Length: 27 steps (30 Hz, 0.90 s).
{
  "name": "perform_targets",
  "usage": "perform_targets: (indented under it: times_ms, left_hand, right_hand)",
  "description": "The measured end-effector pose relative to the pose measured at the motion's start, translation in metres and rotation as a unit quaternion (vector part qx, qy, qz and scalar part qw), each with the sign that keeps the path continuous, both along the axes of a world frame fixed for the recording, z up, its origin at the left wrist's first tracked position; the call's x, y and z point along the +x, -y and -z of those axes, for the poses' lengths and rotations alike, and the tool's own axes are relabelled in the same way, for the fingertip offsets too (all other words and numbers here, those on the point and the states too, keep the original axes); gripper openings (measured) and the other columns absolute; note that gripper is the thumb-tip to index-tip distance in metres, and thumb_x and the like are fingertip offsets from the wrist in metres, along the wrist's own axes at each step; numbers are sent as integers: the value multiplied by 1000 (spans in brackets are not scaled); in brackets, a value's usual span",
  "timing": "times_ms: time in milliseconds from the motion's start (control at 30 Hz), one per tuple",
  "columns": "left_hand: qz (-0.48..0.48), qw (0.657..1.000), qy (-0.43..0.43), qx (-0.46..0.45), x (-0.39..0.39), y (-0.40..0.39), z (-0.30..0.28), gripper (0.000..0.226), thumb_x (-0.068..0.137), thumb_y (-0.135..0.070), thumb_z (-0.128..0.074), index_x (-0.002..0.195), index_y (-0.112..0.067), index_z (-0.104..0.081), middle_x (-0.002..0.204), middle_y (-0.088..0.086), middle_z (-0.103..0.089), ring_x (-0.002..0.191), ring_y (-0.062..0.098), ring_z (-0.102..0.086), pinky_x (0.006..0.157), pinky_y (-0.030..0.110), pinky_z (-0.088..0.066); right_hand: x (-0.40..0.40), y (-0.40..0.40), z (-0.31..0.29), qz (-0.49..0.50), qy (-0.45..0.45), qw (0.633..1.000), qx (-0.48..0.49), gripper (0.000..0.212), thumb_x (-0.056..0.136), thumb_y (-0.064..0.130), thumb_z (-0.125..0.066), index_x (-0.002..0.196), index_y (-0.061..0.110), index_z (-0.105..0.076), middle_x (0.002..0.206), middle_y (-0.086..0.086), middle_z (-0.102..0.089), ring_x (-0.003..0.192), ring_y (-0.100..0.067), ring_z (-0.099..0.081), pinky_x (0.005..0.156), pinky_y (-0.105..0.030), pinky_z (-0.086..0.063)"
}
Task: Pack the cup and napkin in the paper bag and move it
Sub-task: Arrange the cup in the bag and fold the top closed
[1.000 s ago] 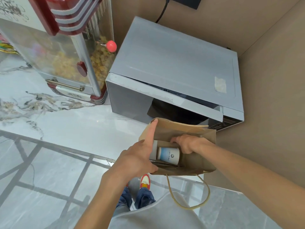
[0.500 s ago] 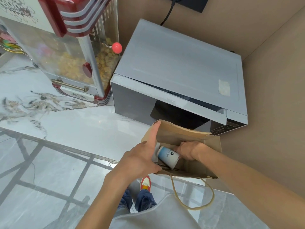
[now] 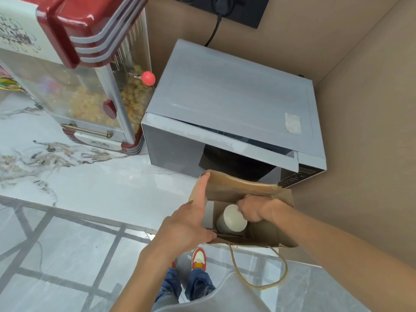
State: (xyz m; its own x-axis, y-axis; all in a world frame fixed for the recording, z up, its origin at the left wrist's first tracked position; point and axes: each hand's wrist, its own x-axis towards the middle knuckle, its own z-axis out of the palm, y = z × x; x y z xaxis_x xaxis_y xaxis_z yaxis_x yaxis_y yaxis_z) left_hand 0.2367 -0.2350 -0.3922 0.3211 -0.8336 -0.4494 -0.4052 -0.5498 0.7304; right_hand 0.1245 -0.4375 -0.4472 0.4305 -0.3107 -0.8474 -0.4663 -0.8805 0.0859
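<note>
A brown paper bag (image 3: 234, 188) stands open at the marble counter's front edge, in front of the microwave. My left hand (image 3: 191, 224) grips the bag's left rim, forefinger stretched along its side wall. My right hand (image 3: 253, 208) is down inside the bag, fingers on the rim of a white paper cup (image 3: 231, 219), which stands nearly upright with its pale mouth facing me. A pale sheet, perhaps the napkin (image 3: 209, 213), shows against the bag's left inner wall. The bag's cord handle (image 3: 261, 282) hangs over the counter edge.
A grey microwave (image 3: 231, 104) sits right behind the bag, its door slightly ajar. A red popcorn machine (image 3: 78, 75) stands to the left. Beige walls close the back and right. The counter (image 3: 90, 181) ends just before my feet.
The cup has turned from lying on its side, blue label showing, to nearly upright inside the bag. My right hand stayed on it; my left hand kept holding the bag's rim.
</note>
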Motion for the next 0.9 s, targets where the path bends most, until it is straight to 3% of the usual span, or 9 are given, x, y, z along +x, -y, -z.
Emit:
perform_targets:
  times_ms: [233, 433, 600, 900]
  left_hand:
    - [-1, 1000, 12, -12, -1, 2, 3, 140, 74, -22, -84, 112, -73, 40, 134, -3, -53, 97, 17, -64, 86, 36, -60]
    - [-23, 999, -15, -22, -1, -2, 8, 139, 69, -21, -84, 119, -74, 34, 105, -9, -53, 81, 11, -65, 78, 41, -62]
    - [-26, 999, -15, -21, -1, -1, 10, 138, 68, -22, -85, 121, -75, 31, 103, -8, -51, 85, 20, -68, 79, 45, -62]
    - [-21, 999, -4, -23, -2, -2, 11, 139, 70, -21, -85, 121, -73, 33, 115, -13, -45, 95, 18, -65, 83, 42, -61]
  right_hand:
    - [6, -9, 5, 65, 17, 997, -25, 35, 99, 14, -53, 134, 13, -56, 132, -11, -61, 117, -27, -60, 97, -34, -47]
    - [10, -15, 17, 61, 6, 997, -42, 36, 98, 14, -52, 133, 15, -57, 133, -8, -62, 119, -26, -60, 100, -34, -46]
    - [11, -13, 23, 65, 9, 997, -51, 36, 99, 16, -52, 134, 15, -56, 137, -9, -60, 124, -27, -58, 105, -36, -43]
    - [9, -12, 21, 98, 37, 993, -46, 35, 97, 20, -56, 132, 17, -58, 133, -6, -63, 122, -26, -59, 105, -36, -43]
